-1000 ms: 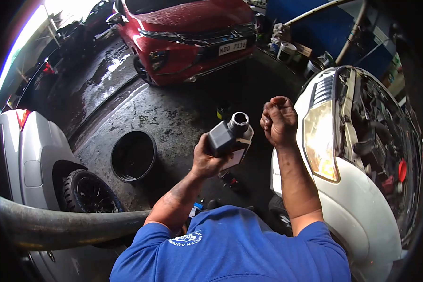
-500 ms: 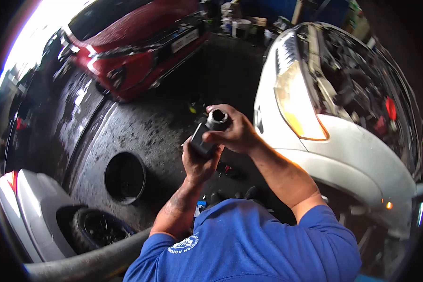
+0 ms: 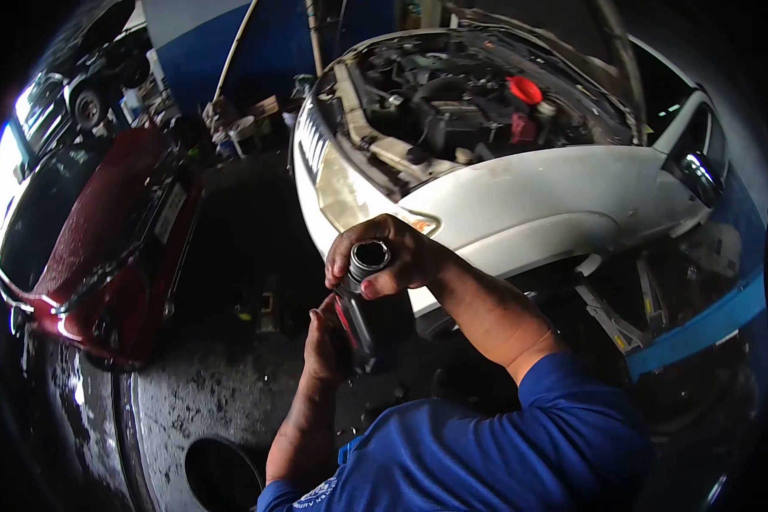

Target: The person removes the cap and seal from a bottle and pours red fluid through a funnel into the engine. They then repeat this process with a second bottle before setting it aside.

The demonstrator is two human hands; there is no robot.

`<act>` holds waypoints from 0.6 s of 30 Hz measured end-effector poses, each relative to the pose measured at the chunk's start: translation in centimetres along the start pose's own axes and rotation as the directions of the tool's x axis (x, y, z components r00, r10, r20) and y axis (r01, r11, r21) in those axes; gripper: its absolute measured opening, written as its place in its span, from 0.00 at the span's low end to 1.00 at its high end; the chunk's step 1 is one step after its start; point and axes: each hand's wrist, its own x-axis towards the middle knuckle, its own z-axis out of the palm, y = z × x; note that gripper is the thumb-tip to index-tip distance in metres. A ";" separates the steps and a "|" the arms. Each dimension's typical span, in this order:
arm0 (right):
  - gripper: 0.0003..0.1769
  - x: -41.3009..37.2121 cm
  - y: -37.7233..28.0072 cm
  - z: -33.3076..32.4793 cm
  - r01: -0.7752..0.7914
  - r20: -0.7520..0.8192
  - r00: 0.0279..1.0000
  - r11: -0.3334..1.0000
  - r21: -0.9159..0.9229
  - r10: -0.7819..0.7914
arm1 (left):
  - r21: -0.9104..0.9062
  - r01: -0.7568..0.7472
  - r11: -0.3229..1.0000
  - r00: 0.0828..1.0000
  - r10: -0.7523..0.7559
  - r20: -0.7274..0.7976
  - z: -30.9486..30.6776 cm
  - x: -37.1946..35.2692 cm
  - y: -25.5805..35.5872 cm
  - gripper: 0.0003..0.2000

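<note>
A dark plastic motor oil bottle (image 3: pixel 363 320) with a reddish label edge is in front of me, its round open mouth facing up toward the camera. My right hand (image 3: pixel 401 249) is closed around the bottle's neck, thumb on the near side. Lower down, my left hand (image 3: pixel 326 348) grips the bottle's side, with some of its fingers hidden behind it. Beyond the hands stands a white car (image 3: pixel 555 196) with its hood up. A red funnel (image 3: pixel 525 90) sits in its engine bay (image 3: pixel 452 111), beside a dark red object (image 3: pixel 523 128) I cannot make out.
A red car (image 3: pixel 94 230) stands to the left. On the wet floor at lower left is a round black tub (image 3: pixel 222 474). Metal stands (image 3: pixel 614 316) and a blue lift beam (image 3: pixel 691 328) are beside the white car. Containers (image 3: pixel 243 128) line the back wall.
My view has turned right toward the white car, bringing its engine bay and the red funnel more fully into sight. Both hands still hold the bottle, with the left hand more along its side.
</note>
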 end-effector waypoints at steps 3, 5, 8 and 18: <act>0.18 -2.3 -4.1 -2.4 0.086 0.080 0.993 0.996 -0.035 -0.083 | -0.147 0.253 0.956 0.953 -0.220 0.208 3.4 2.6 -1.8 0.43; 0.19 -4.4 -6.2 -4.1 0.171 0.087 0.982 0.985 -0.018 -0.169 | -0.129 0.375 0.918 0.912 -0.341 0.229 5.4 4.2 -3.8 0.51; 0.19 -7.9 -9.4 -7.1 0.207 0.056 0.977 0.976 -0.073 -0.204 | -0.152 0.383 0.911 0.896 -0.328 0.298 9.0 6.5 -7.7 0.51; 0.63 -23.7 -16.3 -15.6 0.102 -0.500 0.794 0.887 -0.450 -0.345 | -0.251 -0.026 0.968 0.958 0.095 0.269 25.4 19.1 -18.0 0.47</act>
